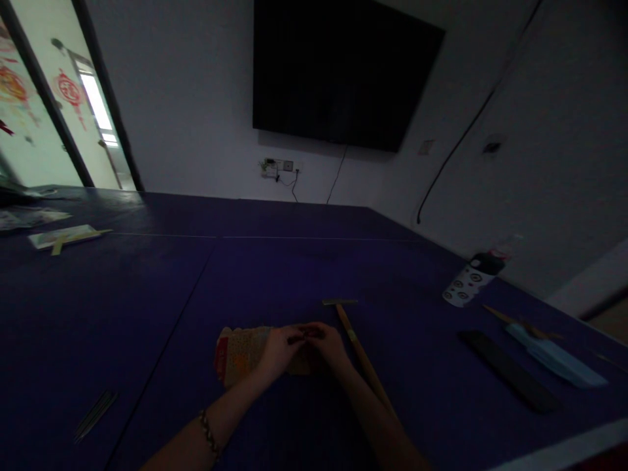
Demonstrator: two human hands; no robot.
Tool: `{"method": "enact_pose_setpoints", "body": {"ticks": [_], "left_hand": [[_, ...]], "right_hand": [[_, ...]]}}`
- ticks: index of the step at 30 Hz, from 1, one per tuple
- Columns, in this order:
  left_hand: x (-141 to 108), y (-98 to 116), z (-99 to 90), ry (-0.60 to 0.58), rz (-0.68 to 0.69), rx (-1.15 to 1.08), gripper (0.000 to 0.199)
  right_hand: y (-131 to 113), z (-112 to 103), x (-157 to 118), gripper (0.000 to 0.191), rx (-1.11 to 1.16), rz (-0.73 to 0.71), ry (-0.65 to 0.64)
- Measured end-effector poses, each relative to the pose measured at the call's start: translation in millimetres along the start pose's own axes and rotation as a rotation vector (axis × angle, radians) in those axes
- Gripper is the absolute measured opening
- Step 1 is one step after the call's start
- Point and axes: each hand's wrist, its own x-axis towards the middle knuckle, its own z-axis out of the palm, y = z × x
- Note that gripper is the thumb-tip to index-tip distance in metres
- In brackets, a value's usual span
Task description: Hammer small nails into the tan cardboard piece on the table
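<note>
My left hand [280, 348] and my right hand [328, 345] meet at the middle of the purple table, fingertips bent in and pinched together. A small dark item seems to lie between the fingers, too dim to name. Under the hands rests a flat, beige patterned piece [251, 347] with a red end and an orange patch; its right part is mostly covered. Just right of my right hand lies a T-shaped tool [360, 350] with a long wooden handle and a thin metal crosspiece. My right forearm partly hides its handle.
A patterned bottle [470, 281] stands at the right, near a long black flat object [507, 369] and a light-blue folded item [554, 356]. Several thin rods [97, 415] lie at the lower left. Papers [66, 237] are at the far left. A television [343, 72] hangs on the wall.
</note>
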Motion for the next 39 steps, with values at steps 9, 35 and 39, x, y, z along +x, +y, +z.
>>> {"method": "enact_pose_setpoints", "body": {"ticks": [9, 35, 39], "left_hand": [[-4, 5, 2.4, 0.039, 0.106, 0.093, 0.024], [-8, 6, 2.6, 0.051, 0.074, 0.195, 0.019], [-6, 2, 3.3, 0.039, 0.054, 0.182, 0.016]], "right_hand": [[-2, 1, -3, 0.021, -0.003, 0.007, 0.030], [-9, 0, -9, 0.023, 0.002, -0.013, 0.041], [-11, 3, -10, 0.023, -0.003, -0.016, 0.046]]}}
